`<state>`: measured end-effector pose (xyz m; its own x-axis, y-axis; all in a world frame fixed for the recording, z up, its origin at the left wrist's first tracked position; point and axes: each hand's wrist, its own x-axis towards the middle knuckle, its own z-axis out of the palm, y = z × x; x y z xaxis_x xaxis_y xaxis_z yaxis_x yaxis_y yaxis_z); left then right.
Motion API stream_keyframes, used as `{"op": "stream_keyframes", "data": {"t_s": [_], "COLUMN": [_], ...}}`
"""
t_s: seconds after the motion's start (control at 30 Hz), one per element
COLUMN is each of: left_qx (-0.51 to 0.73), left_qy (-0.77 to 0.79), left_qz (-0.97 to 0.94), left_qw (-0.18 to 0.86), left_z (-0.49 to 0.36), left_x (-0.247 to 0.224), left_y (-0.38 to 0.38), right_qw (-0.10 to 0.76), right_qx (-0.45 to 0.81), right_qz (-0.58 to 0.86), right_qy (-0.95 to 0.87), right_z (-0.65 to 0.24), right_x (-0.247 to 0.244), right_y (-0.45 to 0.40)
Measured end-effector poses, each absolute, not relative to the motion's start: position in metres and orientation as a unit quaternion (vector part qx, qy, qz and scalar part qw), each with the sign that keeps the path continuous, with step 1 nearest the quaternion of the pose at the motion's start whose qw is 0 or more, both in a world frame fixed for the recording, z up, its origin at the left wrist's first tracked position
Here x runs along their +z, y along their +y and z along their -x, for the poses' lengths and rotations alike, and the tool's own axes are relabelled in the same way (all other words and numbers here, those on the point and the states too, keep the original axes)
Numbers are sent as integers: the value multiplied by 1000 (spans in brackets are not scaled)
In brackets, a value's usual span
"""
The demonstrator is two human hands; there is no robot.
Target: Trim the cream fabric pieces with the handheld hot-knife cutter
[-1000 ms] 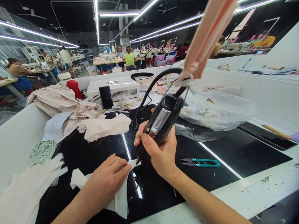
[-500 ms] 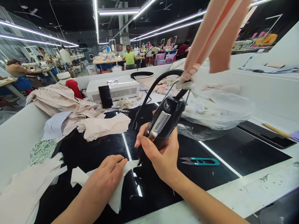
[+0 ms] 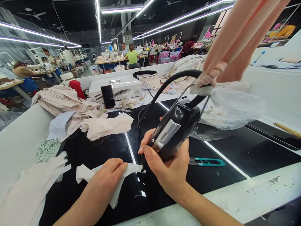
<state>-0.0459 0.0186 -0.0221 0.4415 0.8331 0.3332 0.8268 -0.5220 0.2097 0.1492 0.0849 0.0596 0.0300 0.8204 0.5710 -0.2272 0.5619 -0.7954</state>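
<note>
My right hand (image 3: 168,163) is wrapped around a black corded handheld power tool (image 3: 176,127) with a metal lever on its side. The tool tilts, and its narrow tip meets the right end of a cream fabric piece (image 3: 134,168). My left hand (image 3: 109,177) lies over that piece with its fingers together, pressing it on the glossy black work surface (image 3: 77,196); its fingertips are partly hidden. Pink fabric strips (image 3: 235,40) are knotted at the top of the tool. Teal thread snips (image 3: 208,161) lie just right of my right hand.
Stacked cream fabric pieces (image 3: 108,125) and more fabric (image 3: 30,194) lie left, near green elastic cords (image 3: 48,150). A phone (image 3: 108,96) leans on a white vented box (image 3: 127,88). A plastic bag (image 3: 232,110) sits at right. Several people work at far tables.
The view has shifted, so most things appear slightly farther right. My right hand and the tool have moved right a little; the tool's tip stays at the fabric's end.
</note>
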Motion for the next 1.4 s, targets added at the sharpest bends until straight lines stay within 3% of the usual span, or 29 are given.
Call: {"op": "stream_keyframes", "data": {"t_s": [0.4,0.7,1.4], "left_qx": [171,119,125], "left_qy": [471,449,469], "left_qz": [-865,-877,-869], "left_qw": [-29,-121,-95], "left_z": [42,25,23], "left_x": [-14,-4,1], "left_y": [16,11,6], "right_qw": [675,670,667], "right_qx": [387,378,450], "right_qz": [260,256,215], "right_qy": [-573,-585,-554], "right_z": [-149,-149,-123], "right_x": [58,54,63], "right_y": [77,72,101]}}
